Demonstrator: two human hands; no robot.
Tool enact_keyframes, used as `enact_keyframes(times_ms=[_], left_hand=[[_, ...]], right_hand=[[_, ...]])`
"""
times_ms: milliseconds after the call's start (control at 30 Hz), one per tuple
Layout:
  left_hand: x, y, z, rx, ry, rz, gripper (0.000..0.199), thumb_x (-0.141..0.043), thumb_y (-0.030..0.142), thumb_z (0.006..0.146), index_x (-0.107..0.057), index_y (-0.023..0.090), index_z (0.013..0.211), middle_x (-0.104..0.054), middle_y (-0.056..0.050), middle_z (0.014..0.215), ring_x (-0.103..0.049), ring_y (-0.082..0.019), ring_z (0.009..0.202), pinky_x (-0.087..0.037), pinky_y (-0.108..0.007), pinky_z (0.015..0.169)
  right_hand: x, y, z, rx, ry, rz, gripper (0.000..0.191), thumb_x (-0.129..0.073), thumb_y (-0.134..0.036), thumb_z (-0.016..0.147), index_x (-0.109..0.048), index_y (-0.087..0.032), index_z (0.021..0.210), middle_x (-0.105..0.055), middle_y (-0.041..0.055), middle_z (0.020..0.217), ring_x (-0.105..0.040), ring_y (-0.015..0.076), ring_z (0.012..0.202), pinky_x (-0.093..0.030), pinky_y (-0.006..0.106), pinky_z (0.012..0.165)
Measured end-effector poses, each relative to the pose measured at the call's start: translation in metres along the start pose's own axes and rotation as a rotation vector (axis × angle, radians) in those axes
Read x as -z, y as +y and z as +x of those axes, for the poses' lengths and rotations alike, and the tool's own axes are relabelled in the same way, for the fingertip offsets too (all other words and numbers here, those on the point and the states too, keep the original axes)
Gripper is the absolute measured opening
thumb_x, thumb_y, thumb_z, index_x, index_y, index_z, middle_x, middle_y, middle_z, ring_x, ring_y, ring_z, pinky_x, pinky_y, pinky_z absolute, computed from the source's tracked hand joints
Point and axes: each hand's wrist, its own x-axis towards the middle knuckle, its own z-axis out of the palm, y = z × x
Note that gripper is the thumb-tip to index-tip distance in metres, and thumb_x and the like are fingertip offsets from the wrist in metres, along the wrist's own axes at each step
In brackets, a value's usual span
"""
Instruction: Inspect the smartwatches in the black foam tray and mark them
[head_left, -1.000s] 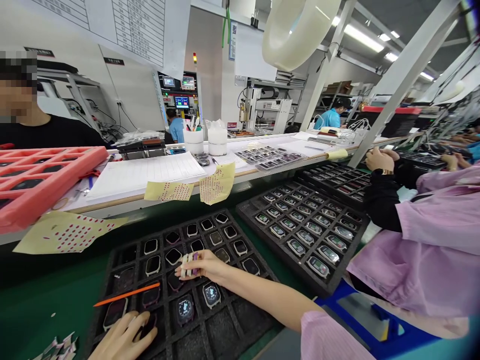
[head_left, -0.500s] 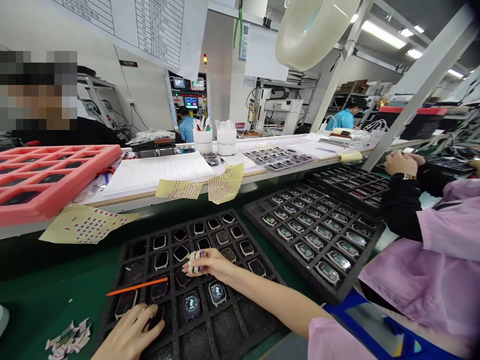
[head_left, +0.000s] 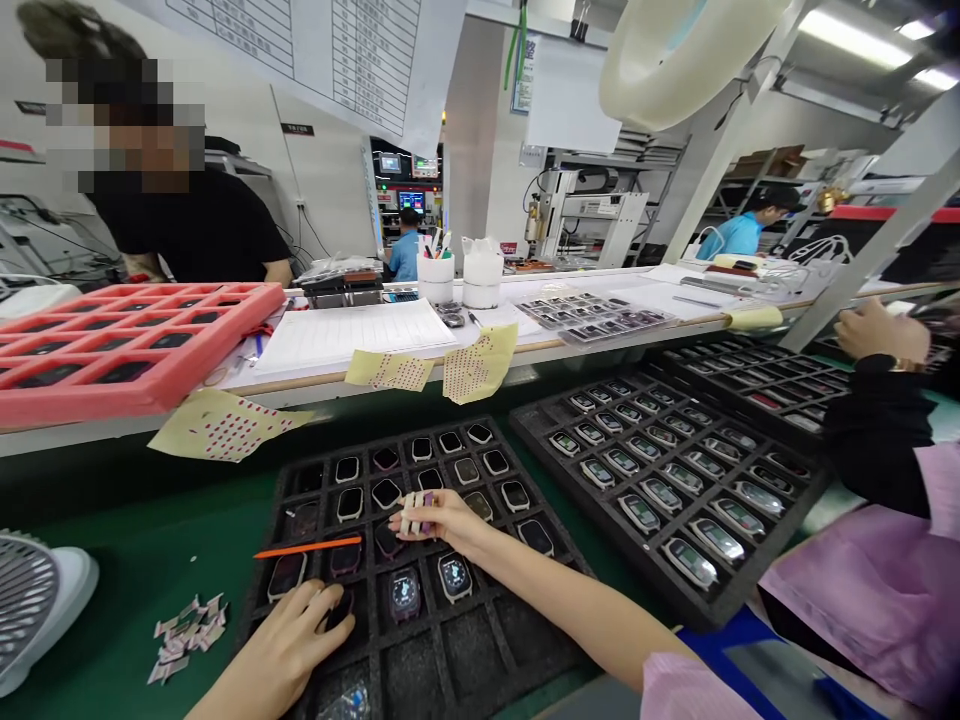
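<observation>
My left hand (head_left: 296, 635) is over the near left part of a black foam tray (head_left: 409, 675), its curled fingers closed round a dark smartwatch (head_left: 341, 608) in a compartment. Most of that watch is hidden by the fingers. Above the tray's middle, my right hand (head_left: 442, 520) pinches a stack of small white and purple pieces (head_left: 417, 513), seen edge-on; their exact kind is unclear. Two watches with lit faces, a purple one (head_left: 404, 594) and a pale one (head_left: 454, 577), lie just below it. An orange stick (head_left: 309, 547) rests across the tray's left side.
Paper scraps (head_left: 187, 635) and a fan (head_left: 41, 610) are on the green table at left. A second watch tray (head_left: 649, 470) lies to the right, beside a co-worker's pink sleeve (head_left: 855, 570). A red foam tray (head_left: 142, 345) stands on the shelf above.
My view has turned left, so the trays appear farther right and the fan shows. Both hands keep nearly the same places over the tray. The person across the shelf has shifted into fuller view.
</observation>
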Motion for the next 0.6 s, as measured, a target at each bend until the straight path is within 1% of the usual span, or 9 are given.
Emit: enact_keyframes(times_ms=[200,367,600], left_hand=[[0.006,0.003,0.006,-0.011,0.028,0.008,0.044,-0.042,-0.005,0.072,-0.063,0.023,0.098,-0.057,-0.008,0.101,-0.046,-0.023,0.096,-0.044,-0.034,0.081],[0.014,0.006,0.012,-0.034,0.033,0.032,0.044,-0.039,-0.007,0.072,-0.063,0.022,0.096,-0.057,-0.008,0.098,-0.046,-0.022,0.091,-0.044,-0.033,0.077],[0.015,0.007,0.013,-0.036,0.017,0.042,0.042,-0.037,-0.008,0.074,-0.061,0.020,0.094,-0.055,-0.009,0.095,-0.045,-0.021,0.087,-0.046,-0.033,0.073]], right_hand=[[0.000,0.001,0.000,-0.002,0.006,0.001,0.048,-0.089,-0.029,0.049,-0.069,-0.009,0.087,-0.074,0.0112,0.082,-0.071,0.0276,0.084,-0.051,0.050,0.088],[-0.001,-0.001,-0.003,0.002,0.005,-0.010,0.047,-0.089,-0.029,0.051,-0.069,-0.008,0.089,-0.074,0.0115,0.081,-0.071,0.0276,0.085,-0.052,0.048,0.087],[-0.005,-0.003,-0.005,-0.011,0.028,-0.021,0.049,-0.090,-0.030,0.047,-0.069,-0.009,0.086,-0.074,0.0105,0.081,-0.071,0.0261,0.082,-0.053,0.046,0.086]])
